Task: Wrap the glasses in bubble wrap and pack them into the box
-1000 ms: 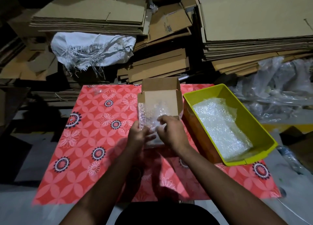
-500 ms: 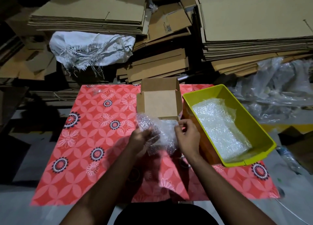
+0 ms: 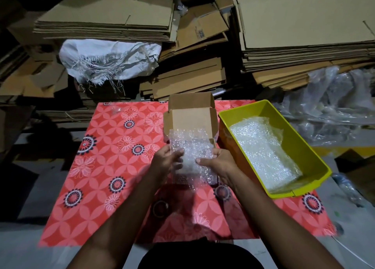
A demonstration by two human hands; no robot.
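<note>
Both forearms reach forward; left hand (image 3: 165, 163) and right hand (image 3: 220, 164) grip one bundle, thumbs on top.

a: where does the box (image 3: 190, 116) sit?
b: on the table (image 3: 97, 167), at its far edge, just left of the bin (image 3: 304, 147); a sheet stack (image 3: 261, 153) lies in the bin.
a: and the bubble wrap (image 3: 189, 153)?
b: before the box, between the left hand (image 3: 165, 162) and right hand (image 3: 220, 164); cardboard stacks (image 3: 304, 29) lie behind the table.

Red floral tablecloth (image 3: 113, 167), yellow bin (image 3: 304, 147), flattened cardboard stacks (image 3: 304, 25), white woven sack (image 3: 109, 60), clear plastic sheeting (image 3: 334, 98)
</note>
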